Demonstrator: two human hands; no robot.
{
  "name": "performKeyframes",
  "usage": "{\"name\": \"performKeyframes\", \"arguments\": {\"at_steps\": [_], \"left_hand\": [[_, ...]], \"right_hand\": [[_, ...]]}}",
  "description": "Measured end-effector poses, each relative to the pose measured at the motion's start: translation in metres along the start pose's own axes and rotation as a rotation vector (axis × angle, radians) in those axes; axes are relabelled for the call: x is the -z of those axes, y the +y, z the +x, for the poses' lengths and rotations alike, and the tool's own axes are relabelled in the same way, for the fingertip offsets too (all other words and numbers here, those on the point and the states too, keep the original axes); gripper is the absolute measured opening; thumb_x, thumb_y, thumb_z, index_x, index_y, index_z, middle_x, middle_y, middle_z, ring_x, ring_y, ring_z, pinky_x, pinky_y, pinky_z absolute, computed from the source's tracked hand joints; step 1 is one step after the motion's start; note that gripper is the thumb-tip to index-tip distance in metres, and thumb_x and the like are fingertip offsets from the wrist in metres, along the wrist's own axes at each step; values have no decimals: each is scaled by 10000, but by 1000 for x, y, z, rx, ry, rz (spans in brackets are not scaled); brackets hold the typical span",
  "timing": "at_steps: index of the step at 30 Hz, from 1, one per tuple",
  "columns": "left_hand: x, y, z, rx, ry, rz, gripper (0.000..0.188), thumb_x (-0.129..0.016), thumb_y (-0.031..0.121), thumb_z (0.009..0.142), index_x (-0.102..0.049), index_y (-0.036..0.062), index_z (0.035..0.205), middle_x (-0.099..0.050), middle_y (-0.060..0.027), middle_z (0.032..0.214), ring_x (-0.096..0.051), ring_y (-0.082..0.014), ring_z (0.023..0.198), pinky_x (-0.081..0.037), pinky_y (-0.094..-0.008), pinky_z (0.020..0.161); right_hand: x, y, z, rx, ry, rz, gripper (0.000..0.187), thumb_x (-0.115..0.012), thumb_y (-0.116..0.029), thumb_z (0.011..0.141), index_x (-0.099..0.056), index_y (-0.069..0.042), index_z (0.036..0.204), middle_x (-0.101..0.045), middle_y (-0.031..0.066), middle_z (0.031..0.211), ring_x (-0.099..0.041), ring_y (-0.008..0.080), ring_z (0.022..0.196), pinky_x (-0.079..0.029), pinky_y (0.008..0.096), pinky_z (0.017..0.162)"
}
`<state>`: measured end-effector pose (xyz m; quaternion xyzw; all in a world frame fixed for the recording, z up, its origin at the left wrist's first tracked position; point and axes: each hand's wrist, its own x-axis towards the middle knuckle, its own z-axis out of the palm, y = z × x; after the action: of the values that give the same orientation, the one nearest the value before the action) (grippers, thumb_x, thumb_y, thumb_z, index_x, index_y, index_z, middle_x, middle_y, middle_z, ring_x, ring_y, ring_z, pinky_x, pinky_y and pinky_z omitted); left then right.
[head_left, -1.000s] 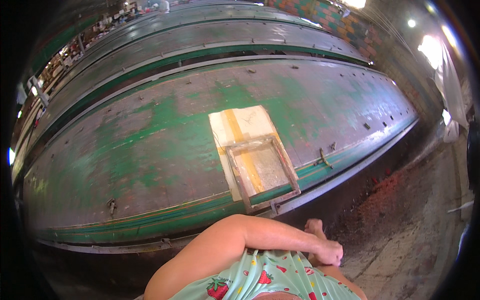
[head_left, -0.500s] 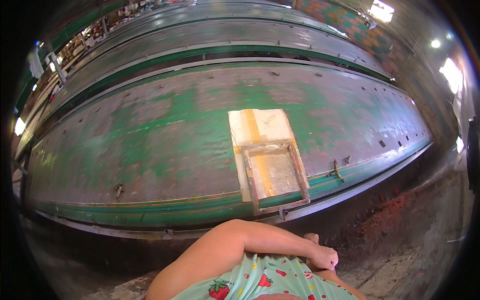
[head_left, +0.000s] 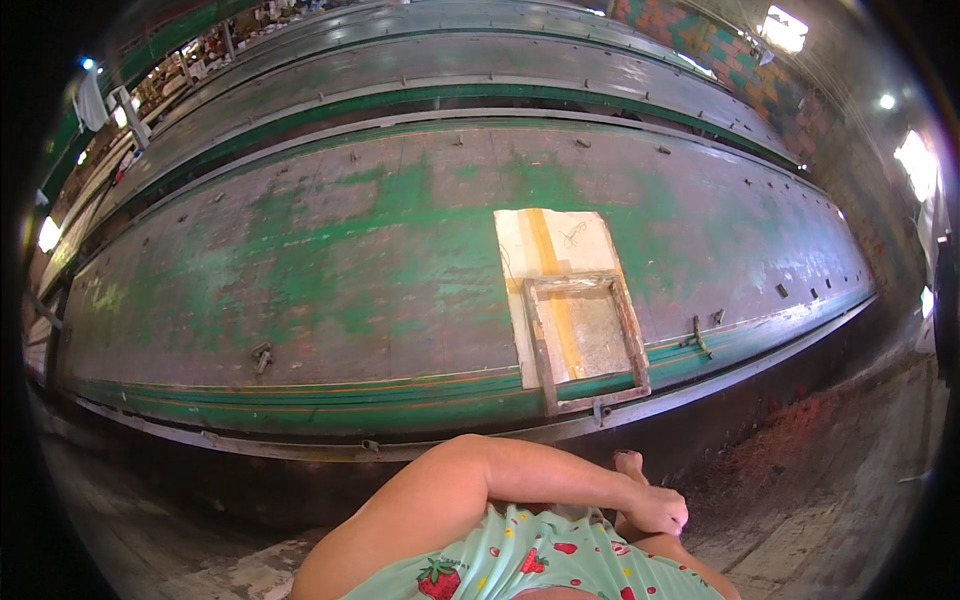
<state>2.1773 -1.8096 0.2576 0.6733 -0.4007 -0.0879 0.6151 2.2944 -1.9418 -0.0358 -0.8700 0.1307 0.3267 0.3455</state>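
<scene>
My left arm is bent across my body. Its hand (head_left: 661,511) rests with curled fingers on my right forearm (head_left: 686,556). Just behind the left wrist, part of my right hand (head_left: 629,464) shows, its fingers mostly hidden. Neither hand touches the long table in front. On that table's near edge lies a worn rectangular frame (head_left: 541,350), nearest to my hands. Beneath most of it is a whitish flat board (head_left: 590,240) with a yellow-brown tape strip down its length. The frame's near bar reaches over the metal rail.
The long table (head_left: 350,230) has a grey surface with green patches. Small metal fittings (head_left: 262,357) stand along its near side, more (head_left: 703,338) right of the frame. A metal rail (head_left: 370,450) borders it. Similar tables (head_left: 420,60) run behind; a brick wall (head_left: 730,50) rises at right.
The view has turned slightly left, so the table, board and frame sit farther right in the picture. My crossed arms keep nearly the same pose.
</scene>
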Motion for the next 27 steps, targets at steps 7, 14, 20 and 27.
{"name": "performKeyframes", "arguments": {"at_steps": [7,14,20,27], "left_hand": [[1,49,-32,1,21,62,311,-828,393,968,-835,83,990,-796,-196,985,-775,-384,995,-618,-518,883],[16,76,-58,176,-364,-371,490,-684,483,1120,-824,19,1052,-822,-190,1005,-799,-322,996,-609,-449,918],[104,17,-129,159,404,552,169,-839,162,877,-798,107,1032,-789,-127,917,-777,-393,921,-597,-555,878],[133,-54,-167,524,428,1024,896,-981,166,772,-578,155,1573,-548,-189,1589,-490,-441,1539,-386,-591,1291]], "right_hand": [[-7,41,-8,578,-208,-1147,127,-758,-219,921,-869,-162,943,-822,143,865,-781,320,757,-569,478,590],[-20,42,-103,-56,40,-244,384,-855,-327,952,-832,-62,1230,-794,102,850,-789,273,816,-627,449,727],[2,110,-57,478,-54,-826,614,-830,-412,954,-685,-196,1510,-700,71,1423,-656,230,1339,-519,407,1147],[41,93,-64,-27,-82,-385,386,-849,-310,969,-860,-137,1314,-856,185,1266,-817,301,1213,-633,438,1066]]}}
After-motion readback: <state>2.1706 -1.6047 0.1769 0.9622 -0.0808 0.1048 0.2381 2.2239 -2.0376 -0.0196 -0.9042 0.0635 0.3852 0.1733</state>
